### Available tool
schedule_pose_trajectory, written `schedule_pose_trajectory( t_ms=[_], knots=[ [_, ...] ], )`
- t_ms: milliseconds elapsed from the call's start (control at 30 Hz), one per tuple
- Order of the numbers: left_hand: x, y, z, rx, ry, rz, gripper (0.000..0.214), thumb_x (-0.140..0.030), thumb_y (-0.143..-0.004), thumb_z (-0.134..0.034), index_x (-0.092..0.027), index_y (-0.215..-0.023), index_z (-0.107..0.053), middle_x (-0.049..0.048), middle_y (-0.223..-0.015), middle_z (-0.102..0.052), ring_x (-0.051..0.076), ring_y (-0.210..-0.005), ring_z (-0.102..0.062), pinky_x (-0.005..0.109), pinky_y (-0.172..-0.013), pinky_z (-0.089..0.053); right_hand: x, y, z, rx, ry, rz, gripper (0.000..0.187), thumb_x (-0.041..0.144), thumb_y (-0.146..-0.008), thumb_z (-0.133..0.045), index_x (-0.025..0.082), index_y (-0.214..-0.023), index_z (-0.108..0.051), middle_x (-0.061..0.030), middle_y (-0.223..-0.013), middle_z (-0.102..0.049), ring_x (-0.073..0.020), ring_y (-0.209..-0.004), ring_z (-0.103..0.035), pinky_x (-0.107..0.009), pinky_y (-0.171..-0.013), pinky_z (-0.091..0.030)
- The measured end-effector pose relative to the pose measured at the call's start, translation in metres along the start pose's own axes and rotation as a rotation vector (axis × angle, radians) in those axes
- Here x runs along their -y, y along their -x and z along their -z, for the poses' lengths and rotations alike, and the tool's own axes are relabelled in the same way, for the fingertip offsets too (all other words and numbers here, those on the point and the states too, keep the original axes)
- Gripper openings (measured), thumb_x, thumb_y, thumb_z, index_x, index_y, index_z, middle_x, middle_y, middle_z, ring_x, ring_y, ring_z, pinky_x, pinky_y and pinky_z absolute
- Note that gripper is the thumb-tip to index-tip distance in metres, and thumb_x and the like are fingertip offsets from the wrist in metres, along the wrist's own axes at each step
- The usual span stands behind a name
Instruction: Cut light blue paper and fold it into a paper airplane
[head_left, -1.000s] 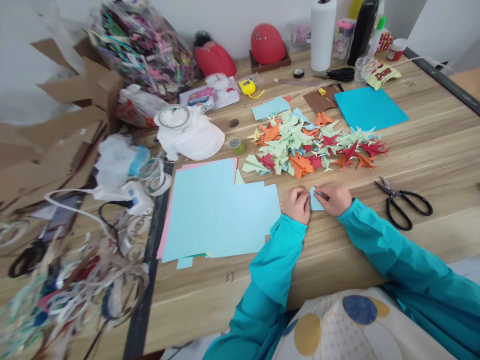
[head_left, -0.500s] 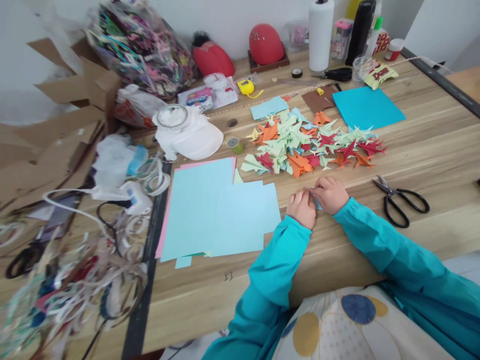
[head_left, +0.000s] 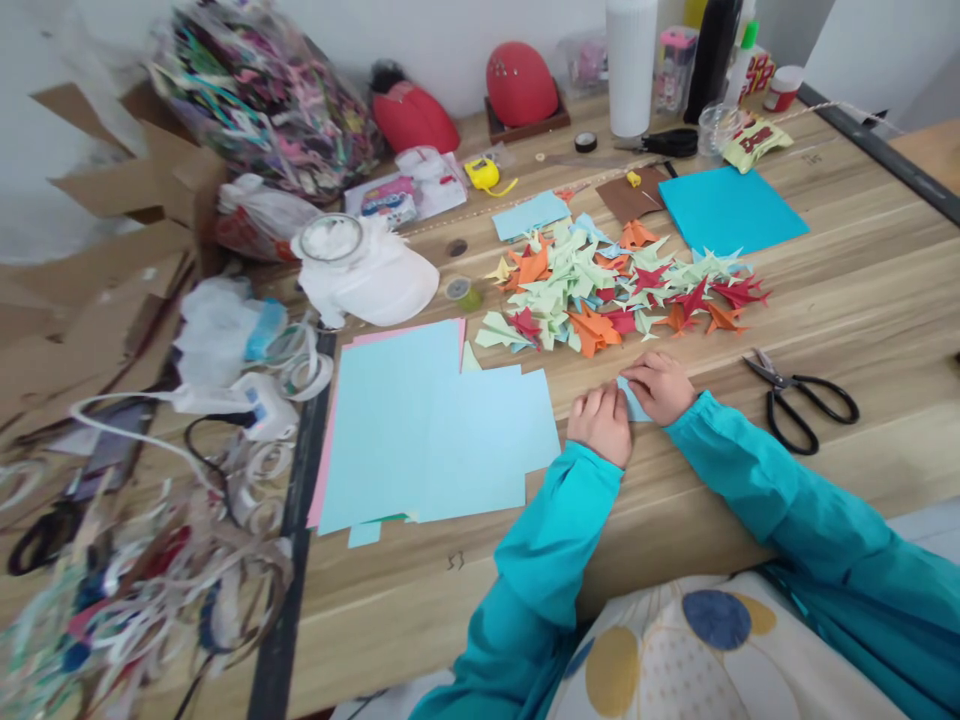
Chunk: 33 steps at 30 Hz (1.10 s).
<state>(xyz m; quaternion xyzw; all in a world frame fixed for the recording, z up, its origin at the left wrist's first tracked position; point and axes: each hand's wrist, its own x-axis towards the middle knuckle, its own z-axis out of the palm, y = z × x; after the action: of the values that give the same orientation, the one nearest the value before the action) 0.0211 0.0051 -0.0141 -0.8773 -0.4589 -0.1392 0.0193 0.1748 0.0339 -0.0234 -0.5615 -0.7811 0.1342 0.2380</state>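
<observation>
Just in front of the folded-paper pile (head_left: 615,285), the small blue paper (head_left: 632,402) lies flat on the tabletop (head_left: 862,300); left hand (head_left: 600,422), fingers close together, pins its edge against sliding; right hand (head_left: 660,385) curls narrow fingers onto it, seemingly pressing a crease.

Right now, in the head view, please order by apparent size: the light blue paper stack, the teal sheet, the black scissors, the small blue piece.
1. light blue paper stack
2. teal sheet, though it lies farther from the camera
3. black scissors
4. small blue piece, partly covered
</observation>
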Motion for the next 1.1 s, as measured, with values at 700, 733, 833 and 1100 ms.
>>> schedule_pose_trajectory(
  t_ms=[700,733,833,1100],
  knots=[
    [0.018,0.008,-0.008,0.034,0.232,-0.042,0.045,-0.016,-0.074,-0.044,-0.010,-0.117,-0.057,0.0161,-0.128,-0.053,0.027,-0.095,-0.053,0.045,-0.082,-0.045,0.006,0.003,0.003,0.016,0.108,0.012,0.027,0.028,-0.086,-0.045,0.022,-0.100,-0.068,-0.0079,-0.093,-0.058,-0.0205,-0.085,-0.046,-0.032,-0.070,-0.030],
    [0.016,0.008,-0.009,0.034,0.214,-0.040,0.044,-0.016,-0.075,-0.043,-0.010,-0.117,-0.057,0.0161,-0.127,-0.053,0.027,-0.094,-0.054,0.045,-0.081,-0.045,0.008,0.003,0.003,0.019,0.138,0.013,0.026,0.028,-0.086,-0.045,0.023,-0.098,-0.068,-0.0074,-0.092,-0.058,-0.0204,-0.085,-0.046,-0.032,-0.070,-0.028],
    [0.010,0.007,-0.009,0.037,0.153,-0.010,0.042,-0.014,-0.077,-0.042,-0.011,-0.117,-0.057,0.0156,-0.126,-0.055,0.028,-0.097,-0.054,0.045,-0.082,-0.044,0.015,0.003,0.005,0.017,0.256,0.027,0.025,0.028,-0.087,-0.045,0.024,-0.091,-0.069,-0.0070,-0.091,-0.059,-0.0208,-0.083,-0.044,-0.033,-0.067,-0.024],
    [0.015,0.018,0.007,0.035,0.118,-0.008,0.042,-0.018,-0.079,-0.045,-0.015,-0.120,-0.055,0.0089,-0.129,-0.054,0.031,-0.115,-0.045,0.047,-0.090,-0.036,0.019,0.003,0.005,0.023,0.336,0.044,0.021,0.025,-0.083,-0.048,0.021,-0.092,-0.067,-0.0087,-0.095,-0.059,-0.0221,-0.084,-0.043,-0.035,-0.065,-0.021]
  ],
)
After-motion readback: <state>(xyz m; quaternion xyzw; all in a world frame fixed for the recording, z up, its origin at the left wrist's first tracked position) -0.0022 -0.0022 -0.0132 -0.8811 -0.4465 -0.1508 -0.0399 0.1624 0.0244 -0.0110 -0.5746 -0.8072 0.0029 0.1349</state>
